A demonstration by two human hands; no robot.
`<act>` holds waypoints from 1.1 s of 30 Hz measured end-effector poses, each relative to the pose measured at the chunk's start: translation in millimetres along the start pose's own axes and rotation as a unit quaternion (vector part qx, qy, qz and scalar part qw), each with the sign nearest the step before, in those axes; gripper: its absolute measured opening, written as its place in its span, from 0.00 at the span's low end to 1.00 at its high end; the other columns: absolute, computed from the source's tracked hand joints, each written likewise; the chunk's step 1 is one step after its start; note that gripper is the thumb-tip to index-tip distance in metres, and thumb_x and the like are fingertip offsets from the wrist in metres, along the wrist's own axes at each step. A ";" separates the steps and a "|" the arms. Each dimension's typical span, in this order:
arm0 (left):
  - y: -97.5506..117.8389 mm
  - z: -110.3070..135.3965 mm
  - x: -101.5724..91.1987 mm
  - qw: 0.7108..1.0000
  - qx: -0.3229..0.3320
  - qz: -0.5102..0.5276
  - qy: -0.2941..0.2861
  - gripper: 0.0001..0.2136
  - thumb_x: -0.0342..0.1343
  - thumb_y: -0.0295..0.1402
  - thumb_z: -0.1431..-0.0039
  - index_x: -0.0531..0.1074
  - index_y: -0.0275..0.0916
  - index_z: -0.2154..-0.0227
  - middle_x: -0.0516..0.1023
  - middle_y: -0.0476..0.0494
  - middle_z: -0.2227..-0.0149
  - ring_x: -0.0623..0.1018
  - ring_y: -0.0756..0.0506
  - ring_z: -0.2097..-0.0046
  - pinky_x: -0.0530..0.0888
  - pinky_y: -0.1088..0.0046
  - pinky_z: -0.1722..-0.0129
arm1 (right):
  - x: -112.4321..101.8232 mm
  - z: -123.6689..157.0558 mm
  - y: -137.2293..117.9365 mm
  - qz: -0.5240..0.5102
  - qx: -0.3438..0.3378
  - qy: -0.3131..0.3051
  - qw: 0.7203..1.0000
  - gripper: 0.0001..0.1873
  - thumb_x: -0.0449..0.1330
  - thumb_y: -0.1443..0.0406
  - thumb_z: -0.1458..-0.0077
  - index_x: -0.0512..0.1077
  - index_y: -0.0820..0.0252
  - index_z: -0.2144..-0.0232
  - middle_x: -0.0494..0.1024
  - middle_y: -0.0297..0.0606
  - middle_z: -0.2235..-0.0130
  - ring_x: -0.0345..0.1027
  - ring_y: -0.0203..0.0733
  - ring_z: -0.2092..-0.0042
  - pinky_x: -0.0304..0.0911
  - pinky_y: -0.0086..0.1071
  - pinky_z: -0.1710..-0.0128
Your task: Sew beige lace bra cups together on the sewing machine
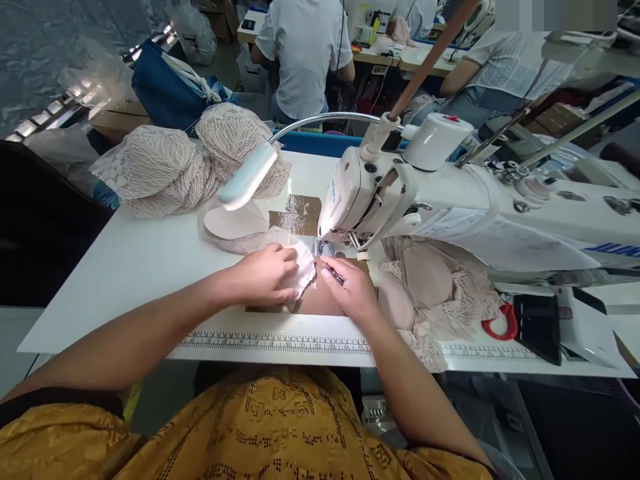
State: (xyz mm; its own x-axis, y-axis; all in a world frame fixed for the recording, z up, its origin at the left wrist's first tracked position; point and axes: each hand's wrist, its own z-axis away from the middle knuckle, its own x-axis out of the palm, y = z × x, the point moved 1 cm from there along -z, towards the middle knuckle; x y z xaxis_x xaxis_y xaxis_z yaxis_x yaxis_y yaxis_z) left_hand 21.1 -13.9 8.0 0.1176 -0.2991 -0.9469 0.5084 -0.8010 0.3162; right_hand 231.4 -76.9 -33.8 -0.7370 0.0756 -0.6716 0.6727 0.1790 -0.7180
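Observation:
My left hand [267, 275] is closed on the edge of a pale pink fabric piece [303, 270], its fingers bent over the cloth. That piece lies just in front of the needle area of a white sewing machine [350, 193]. Close to the needle, my right hand [350, 287] grips a small dark metal tool [333, 273], perhaps thread snips or tweezers; its kind is mostly hidden by my fingers. Behind my left hand, a sheer fabric band with a pale cup [235, 220] lies on the table.
Beige lace cups [150, 167] are piled at the back left. More lace pieces [430, 280] lie right of my right hand, near red-handled scissors [503, 323] and a black phone-like object [537, 327]. A lamp [250, 177] arches over the white table [125, 287]. Co-workers sit beyond.

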 end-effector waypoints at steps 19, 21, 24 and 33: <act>-17.7 -14.1 19.8 0.884 -0.052 0.465 -0.013 0.13 0.62 0.40 0.47 0.75 0.33 0.68 0.74 0.49 0.73 0.71 0.51 0.72 0.67 0.77 0.73 | 2.6 5.5 -14.7 -0.165 0.012 -0.050 0.985 0.23 0.60 0.59 0.44 0.72 0.60 0.47 0.79 0.39 0.61 0.72 0.41 0.61 0.69 0.35 0.59; -17.5 -11.7 21.5 0.858 -0.062 0.509 -0.022 0.13 0.64 0.40 0.47 0.75 0.33 0.71 0.75 0.48 0.73 0.72 0.51 0.72 0.68 0.77 0.73 | 1.1 5.7 -12.0 -0.184 0.021 -0.074 0.980 0.27 0.58 0.54 0.42 0.69 0.60 0.44 0.79 0.42 0.56 0.73 0.43 0.57 0.69 0.37 0.57; -15.7 -9.0 20.7 0.833 -0.073 0.548 -0.035 0.12 0.64 0.40 0.47 0.78 0.33 0.69 0.78 0.45 0.71 0.75 0.49 0.70 0.71 0.75 0.71 | -0.9 6.0 -7.3 -0.191 0.018 -0.091 0.977 0.26 0.52 0.52 0.38 0.70 0.58 0.44 0.79 0.44 0.52 0.74 0.45 0.55 0.68 0.41 0.53; -13.0 -8.8 27.1 0.839 -0.068 0.540 -0.009 0.14 0.62 0.42 0.45 0.81 0.35 0.64 0.81 0.41 0.66 0.78 0.45 0.65 0.75 0.69 0.65 | -4.5 4.9 -11.0 -0.215 0.039 -0.112 0.969 0.18 0.60 0.57 0.43 0.76 0.58 0.53 0.80 0.41 0.53 0.74 0.45 0.52 0.68 0.39 0.52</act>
State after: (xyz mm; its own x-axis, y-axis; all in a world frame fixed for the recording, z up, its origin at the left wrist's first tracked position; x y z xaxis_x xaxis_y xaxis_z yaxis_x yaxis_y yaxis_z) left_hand 25.2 -7.1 -22.3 0.5600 -0.8209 -0.1116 0.2059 0.0074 0.9785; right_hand 227.6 -84.1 -23.8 -0.9232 -0.2058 -0.3246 0.3168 0.0711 -0.9458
